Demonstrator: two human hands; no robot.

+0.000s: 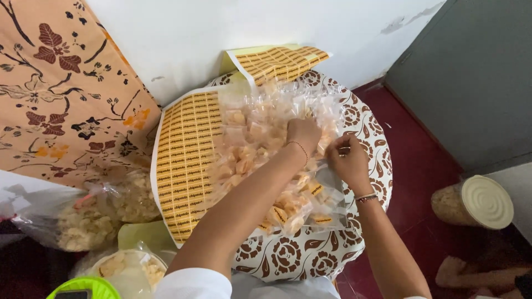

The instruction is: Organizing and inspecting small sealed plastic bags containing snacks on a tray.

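From the head camera, looking down, both hands are working over a pile of small clear snack bags (pixel 260 144) on a round table (pixel 310 252) with a brown swirl cloth.

The left hand (pixel 302 134) is resting on top of the pile, fingers curled down into the bags. I cannot tell if it is gripping one.

The right hand (pixel 348 159) is just to the right of the left hand, and the two are nearly touching. Its fingers are pinched together on the top edge of one bag (pixel 324 194). That bag is hanging down below the hand, toward the person, its long side running from the hand to the body. The right hand is the nearer one to it.

Far left of the hands, a yellow sticker sheet (pixel 185 160) is lying flat by the pile. Another sheet (pixel 282 62) is leaning on the wall past the hands. Small yellow stickers are showing on the bags below the hands.

Far right, on the red floor, a jar (pixel 474 202) with a cream lid is lying.
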